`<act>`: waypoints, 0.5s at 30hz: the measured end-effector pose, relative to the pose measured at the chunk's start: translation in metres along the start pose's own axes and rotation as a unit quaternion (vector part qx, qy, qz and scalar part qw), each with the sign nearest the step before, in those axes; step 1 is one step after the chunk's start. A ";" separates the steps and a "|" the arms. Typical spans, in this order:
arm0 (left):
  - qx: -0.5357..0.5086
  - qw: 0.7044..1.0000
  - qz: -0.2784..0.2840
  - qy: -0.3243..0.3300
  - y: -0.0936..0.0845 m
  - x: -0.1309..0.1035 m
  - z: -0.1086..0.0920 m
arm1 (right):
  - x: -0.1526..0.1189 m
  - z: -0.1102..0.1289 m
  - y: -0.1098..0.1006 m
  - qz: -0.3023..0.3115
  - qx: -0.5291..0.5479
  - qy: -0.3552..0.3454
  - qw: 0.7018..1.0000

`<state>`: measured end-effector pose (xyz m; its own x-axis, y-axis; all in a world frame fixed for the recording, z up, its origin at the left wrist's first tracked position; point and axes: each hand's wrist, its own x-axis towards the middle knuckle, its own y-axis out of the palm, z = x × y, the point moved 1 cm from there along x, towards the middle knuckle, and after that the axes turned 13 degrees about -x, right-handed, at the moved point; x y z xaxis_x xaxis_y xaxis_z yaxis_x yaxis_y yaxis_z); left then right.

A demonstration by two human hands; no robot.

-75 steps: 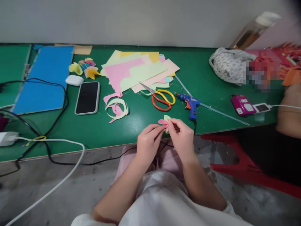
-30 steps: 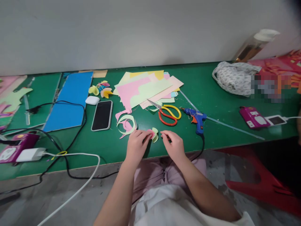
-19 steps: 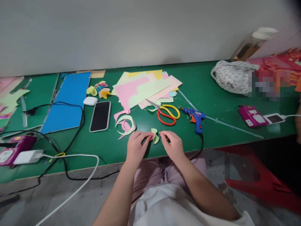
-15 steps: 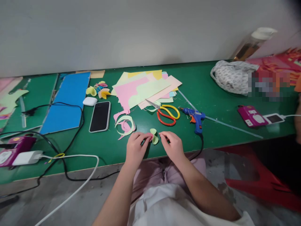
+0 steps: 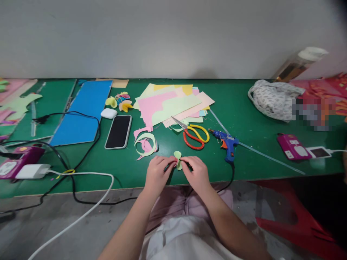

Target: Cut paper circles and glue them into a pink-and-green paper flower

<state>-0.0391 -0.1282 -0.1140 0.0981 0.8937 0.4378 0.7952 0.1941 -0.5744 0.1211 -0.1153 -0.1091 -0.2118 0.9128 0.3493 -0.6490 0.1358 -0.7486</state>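
A small paper flower (image 5: 178,155) with curled light-green petals and a bit of pink is held just above the front of the green table. My left hand (image 5: 159,174) pinches its pink part between thumb and fingers. From the other side, my right hand (image 5: 197,172) closes thumb and fingertips on the flower's right edge; the exact grip is partly hidden by the fingers. Beyond my hands are red-and-yellow-handled scissors (image 5: 194,138), with the blades slightly apart or closed, I cannot tell. A blue glue gun (image 5: 230,144) lies to their right. Ring-shaped paper scraps (image 5: 137,147) sit to the left.
Pastel paper sheets (image 5: 173,104) are piled at the back. Finished-looking paper flowers (image 5: 125,105), a white case (image 5: 108,113), a phone (image 5: 118,132) and a blue board (image 5: 78,121) lie leftward. Cables (image 5: 105,176) cross the left front edge. A cloth bag (image 5: 273,99) and purple power strip (image 5: 293,147) are rightward.
My right hand has moved left, from beside the paper flower to touching it with the fingertips. My left hand keeps its pinch. The camera view has shifted slightly.
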 end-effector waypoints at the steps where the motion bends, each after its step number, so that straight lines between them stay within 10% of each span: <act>1: -0.002 1.000 -0.001 -0.001 0.001 0.000 -0.001 | 0.000 0.000 0.000 0.003 -0.002 -0.002 1.000; 15: -0.045 0.997 -0.039 -0.040 0.008 0.002 -0.014 | 0.002 -0.003 0.003 -0.044 -0.037 -0.010 0.998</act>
<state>-0.0237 -0.1304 -0.1081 -0.0110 0.9076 0.4196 0.8495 0.2298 -0.4748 0.1205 -0.1119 -0.1125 -0.1712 0.8887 0.4253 -0.6094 0.2437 -0.7545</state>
